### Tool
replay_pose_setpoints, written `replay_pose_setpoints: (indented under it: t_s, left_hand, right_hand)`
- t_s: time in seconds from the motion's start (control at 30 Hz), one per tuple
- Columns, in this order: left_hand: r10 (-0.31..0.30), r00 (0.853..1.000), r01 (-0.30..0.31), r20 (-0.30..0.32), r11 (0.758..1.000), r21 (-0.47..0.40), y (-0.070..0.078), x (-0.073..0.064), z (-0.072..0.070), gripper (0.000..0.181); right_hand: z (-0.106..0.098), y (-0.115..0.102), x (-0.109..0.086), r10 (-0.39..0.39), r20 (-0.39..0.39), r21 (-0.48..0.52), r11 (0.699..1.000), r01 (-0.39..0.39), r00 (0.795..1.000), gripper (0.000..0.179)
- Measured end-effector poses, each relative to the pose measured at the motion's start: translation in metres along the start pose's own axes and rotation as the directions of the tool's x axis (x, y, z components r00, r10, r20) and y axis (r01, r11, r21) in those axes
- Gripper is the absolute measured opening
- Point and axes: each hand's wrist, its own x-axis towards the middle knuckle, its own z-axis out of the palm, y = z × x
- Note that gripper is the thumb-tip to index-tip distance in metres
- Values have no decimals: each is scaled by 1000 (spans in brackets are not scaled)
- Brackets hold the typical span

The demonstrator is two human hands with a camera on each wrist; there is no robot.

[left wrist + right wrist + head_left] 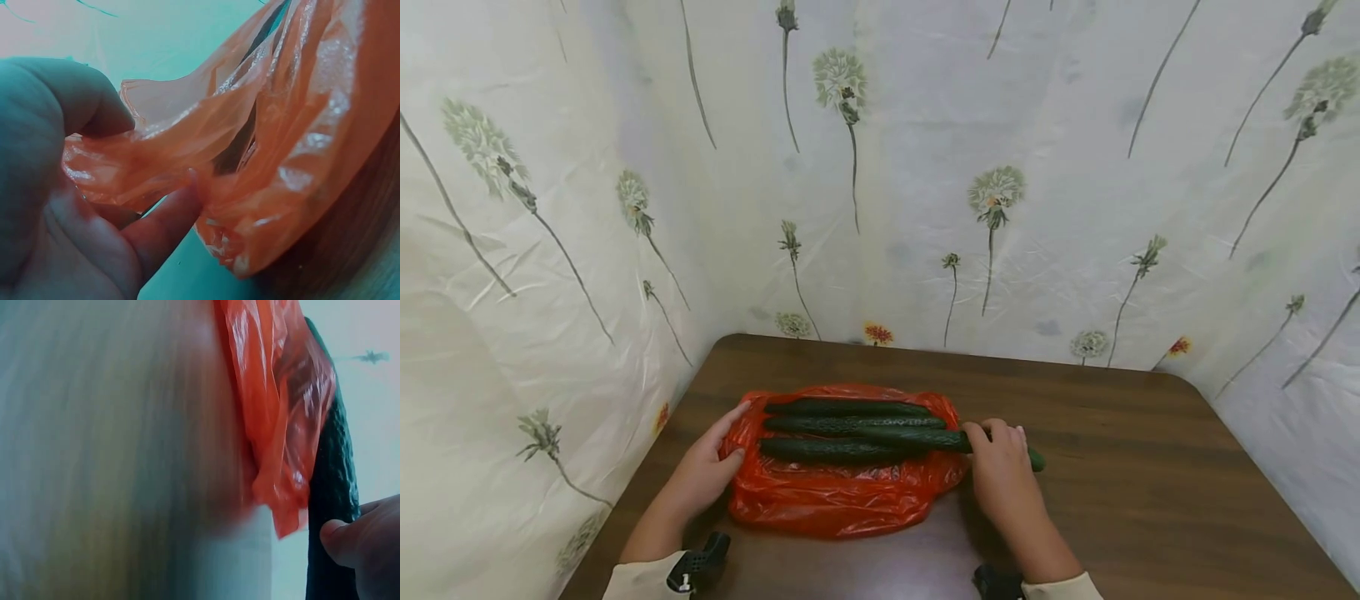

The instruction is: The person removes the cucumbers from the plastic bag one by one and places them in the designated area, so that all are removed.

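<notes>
A red plastic bag (pixel 835 504) lies spread on the brown table, with several long dark green cucumbers (pixel 831 451) side by side on it. My right hand (pixel 1003 471) grips one cucumber (pixel 917 437) near its right end; its far part lies over the others, and its tip sticks out past my fingers. In the right wrist view my thumb presses against that cucumber (pixel 334 469), beside the bag's edge. My left hand (pixel 703 471) is at the bag's left edge. The left wrist view shows its thumb and fingers pinching the bag's thin film (pixel 169 156).
The brown wooden table (pixel 1112 450) has rounded far corners. A pale curtain (pixel 917 167) with a dandelion print hangs behind it and along both sides. Dark wrist devices (pixel 700 562) sit at both cuffs.
</notes>
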Motion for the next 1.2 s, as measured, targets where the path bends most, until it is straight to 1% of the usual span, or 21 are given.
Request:
replay_pose_setpoints:
  t_s: [0.13,0.3,0.6,0.83,0.9,0.97,1.1,1.2]
  left_hand:
    - [-24,1000,24,3,1000,-9,1,0,1,72]
    - [-33,999,33,7,999,-3,1,1,2,72]
    - [-8,1000,8,15,1000,-26,0,1,1,72]
    - [-11,1000,11,3,1000,9,-1,1,1,72]
    - [-3,1000,3,5,1000,0,-1,1,1,72]
    - [-6,1000,6,8,1000,-11,-2,1,1,72]
    - [-21,1000,21,7,1000,-18,-3,1,1,72]
    - [-17,1000,17,12,1000,-17,-3,2,1,72]
  right_hand:
    - [-1,10,-1,13,-12,1,1000,-13,1000,44]
    - [-6,23,-2,16,-20,-12,1000,-16,1000,46]
    - [-20,48,-2,62,68,-10,998,-62,996,46]
    - [-27,71,-1,100,126,18,995,-103,987,47]
    - [-28,78,-3,113,139,21,993,-117,984,47]
    - [-28,84,-3,122,144,22,992,-126,982,47]
    - [-30,96,-6,126,127,2,992,-127,984,47]
    - [-31,104,-9,130,117,-4,991,-131,985,47]
